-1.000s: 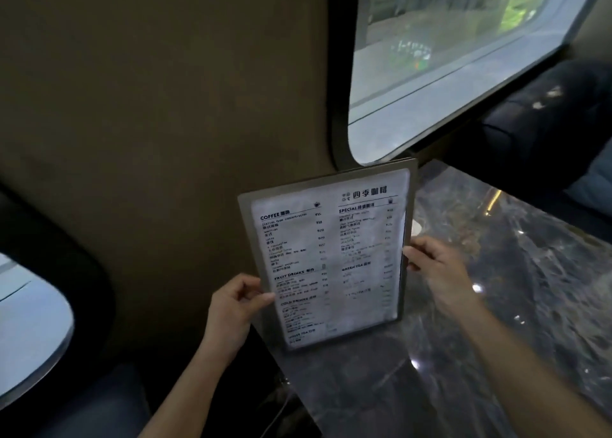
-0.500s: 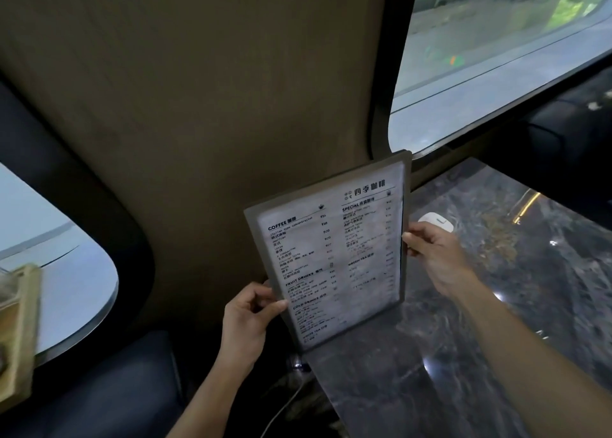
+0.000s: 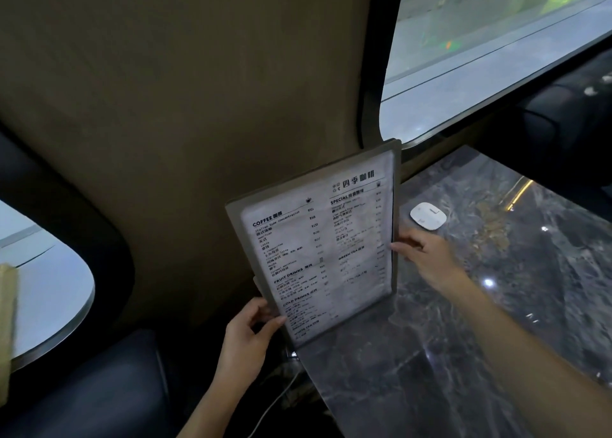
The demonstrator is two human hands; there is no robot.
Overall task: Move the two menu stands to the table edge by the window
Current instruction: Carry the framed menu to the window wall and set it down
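Observation:
A grey-framed menu stand [image 3: 318, 242] with a white drinks list stands upright at the wall-side edge of the dark marble table [image 3: 463, 338], just below the window [image 3: 480, 56]. My left hand [image 3: 246, 335] grips its lower left edge, off the table's corner. My right hand [image 3: 427, 258] pinches its right edge at mid height. Behind the lower left edge a second thin panel edge shows; I cannot tell whether it is the other stand.
A small white rounded device [image 3: 428, 216] lies on the table just right of the stand. A brown wall panel [image 3: 198, 106] rises behind. Dark seats sit at lower left [image 3: 82, 388] and far right [image 3: 563, 116]. A white cable [image 3: 278, 401] hangs below the table's corner.
The view has swung left and down, revealing the white device. Both hands keep their grip on the stand, which stays at the wall-side table edge.

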